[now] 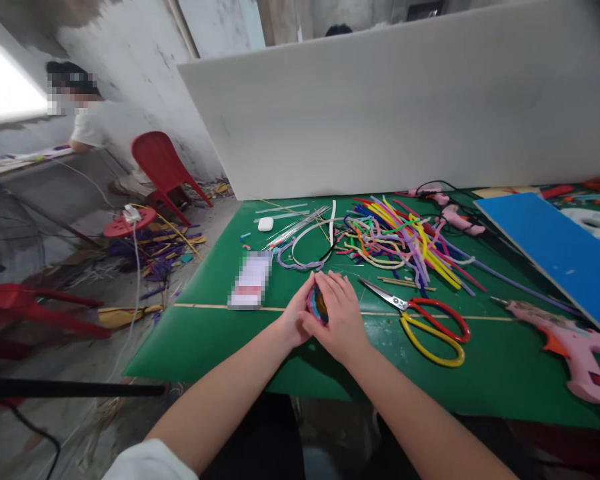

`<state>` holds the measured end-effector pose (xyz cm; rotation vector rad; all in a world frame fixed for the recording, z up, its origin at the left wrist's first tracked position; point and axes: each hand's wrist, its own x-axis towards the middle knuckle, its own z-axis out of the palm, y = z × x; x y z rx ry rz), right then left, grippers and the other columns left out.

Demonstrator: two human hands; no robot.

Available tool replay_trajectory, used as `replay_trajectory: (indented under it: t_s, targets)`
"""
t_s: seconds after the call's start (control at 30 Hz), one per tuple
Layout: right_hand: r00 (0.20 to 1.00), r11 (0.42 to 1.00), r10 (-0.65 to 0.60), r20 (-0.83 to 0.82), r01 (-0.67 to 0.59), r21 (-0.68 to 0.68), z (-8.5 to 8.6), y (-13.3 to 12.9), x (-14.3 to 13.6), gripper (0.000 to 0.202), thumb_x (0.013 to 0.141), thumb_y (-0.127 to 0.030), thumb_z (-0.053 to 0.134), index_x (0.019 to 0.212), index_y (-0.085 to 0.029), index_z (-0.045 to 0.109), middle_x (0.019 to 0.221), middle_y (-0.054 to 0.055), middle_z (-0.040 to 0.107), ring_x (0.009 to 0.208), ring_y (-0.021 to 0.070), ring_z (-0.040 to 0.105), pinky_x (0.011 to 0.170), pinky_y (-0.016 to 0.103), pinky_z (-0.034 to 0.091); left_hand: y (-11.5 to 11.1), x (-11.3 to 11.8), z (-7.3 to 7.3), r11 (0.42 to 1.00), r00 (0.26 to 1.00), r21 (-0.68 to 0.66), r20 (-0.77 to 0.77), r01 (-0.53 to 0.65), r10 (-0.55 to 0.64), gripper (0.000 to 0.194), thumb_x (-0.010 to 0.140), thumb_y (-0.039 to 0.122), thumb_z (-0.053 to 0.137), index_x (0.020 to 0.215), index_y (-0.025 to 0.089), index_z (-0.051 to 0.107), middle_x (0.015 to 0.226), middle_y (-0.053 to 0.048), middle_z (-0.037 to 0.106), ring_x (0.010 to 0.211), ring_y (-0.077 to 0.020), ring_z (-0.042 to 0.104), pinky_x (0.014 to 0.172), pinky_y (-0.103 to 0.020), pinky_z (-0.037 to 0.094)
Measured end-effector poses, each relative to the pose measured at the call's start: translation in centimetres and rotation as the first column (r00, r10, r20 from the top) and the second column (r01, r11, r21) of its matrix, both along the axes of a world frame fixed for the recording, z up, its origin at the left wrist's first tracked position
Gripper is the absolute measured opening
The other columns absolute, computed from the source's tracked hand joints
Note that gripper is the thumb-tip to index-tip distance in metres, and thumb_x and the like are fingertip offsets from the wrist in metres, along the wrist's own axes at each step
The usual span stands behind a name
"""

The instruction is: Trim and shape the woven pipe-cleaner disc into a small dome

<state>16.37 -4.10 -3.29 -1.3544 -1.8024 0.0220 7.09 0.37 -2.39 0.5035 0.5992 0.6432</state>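
Both of my hands are cupped round a small rounded multicoloured object (318, 305), with pink, blue and dark yellow showing between them. My left hand (297, 315) wraps its left side, and my right hand (339, 313) covers its right side and top. Much of the object is hidden by my fingers. Scissors (405, 305) with one red and one yellow handle lie partly open to the right of my hands. Beyond them is a heap of coloured fuzzy stems (395, 240). A phone (251, 280) lies to the left.
A pink glue gun (575, 347) and a blue board (550, 247) are on the right of the green table (205, 347). A white case (265, 224) sits at the back left. A white panel (405, 113) stands behind. A person (87, 123) is at the far left, near a red chair (163, 163).
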Motion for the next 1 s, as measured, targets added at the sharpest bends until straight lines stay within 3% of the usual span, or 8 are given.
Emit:
replay_trajectory:
  t_s: [0.17,0.43,0.63,0.77,0.87,1.0]
  targets:
    - [1.0,1.0,0.005,0.029,-0.006,0.014,-0.3,0.0,-0.1,0.057,0.084,-0.036,0.042,0.134,-0.01,0.031,0.136,0.015,0.039,0.129,0.0244,0.029,0.105,0.047,0.028,-0.1,-0.3,-0.3,1.0,1.0,0.018,-0.022,-0.014,0.015,0.047,0.079,0.055,0.043,0.106,0.02,0.06,0.098,-0.006,0.066,0.105,-0.0221,0.056,0.09,-0.032,0.042]
    - [0.996,0.998,-0.007,0.09,0.001,0.064,-0.3,0.1,-0.3,0.051,0.085,-0.029,0.04,0.131,-0.007,0.037,0.132,0.015,0.044,0.128,0.0249,0.032,0.105,0.047,0.028,-0.8,-0.2,0.3,0.995,0.986,0.019,0.135,0.093,-0.095,0.055,0.081,0.06,0.035,0.112,0.019,0.056,0.108,-0.009,0.062,0.115,-0.0227,0.049,0.099,-0.037,0.034]
    - [0.997,0.998,-0.015,0.079,0.01,0.059,-0.5,0.2,-0.4,0.049,0.085,-0.03,0.041,0.129,-0.009,0.04,0.13,0.015,0.047,0.125,0.0257,0.037,0.104,0.047,0.03,-0.7,-0.1,0.1,0.997,0.987,-0.009,0.143,0.077,-0.075,0.054,0.081,0.058,0.036,0.111,0.019,0.057,0.107,-0.007,0.063,0.112,-0.022,0.051,0.097,-0.034,0.035]
    - [0.998,0.999,-0.022,0.063,0.02,0.036,-0.3,0.1,-0.4,0.049,0.086,-0.031,0.041,0.129,-0.009,0.04,0.133,0.016,0.043,0.127,0.0254,0.033,0.106,0.048,0.025,-0.6,-0.1,-0.1,0.999,0.997,-0.032,0.078,0.001,0.001,0.047,0.08,0.055,0.042,0.106,0.019,0.06,0.102,-0.006,0.065,0.107,-0.0207,0.055,0.093,-0.03,0.039]
    - [0.999,1.0,-0.017,-0.032,0.018,0.016,0.1,0.0,0.1,0.048,0.086,-0.032,0.039,0.131,-0.015,0.036,0.138,0.012,0.037,0.131,0.0246,0.026,0.106,0.051,0.018,-0.2,-0.3,0.0,0.997,0.998,-0.06,0.031,-0.052,0.054,0.046,0.079,0.054,0.045,0.102,0.018,0.062,0.095,-0.007,0.067,0.099,-0.0218,0.059,0.087,-0.03,0.043]
    - [0.942,0.997,-0.079,-0.326,0.079,-0.011,0.2,0.2,1.1,0.043,0.088,-0.028,0.035,0.131,-0.022,0.035,0.139,0.008,0.035,0.13,0.021,0.029,0.106,0.049,0.022,0.3,-0.7,0.6,0.993,0.99,-0.054,0.095,-0.104,0.108,0.047,0.081,0.054,0.041,0.101,0.015,0.06,0.087,-0.008,0.067,0.085,-0.0216,0.063,0.075,-0.034,0.049]
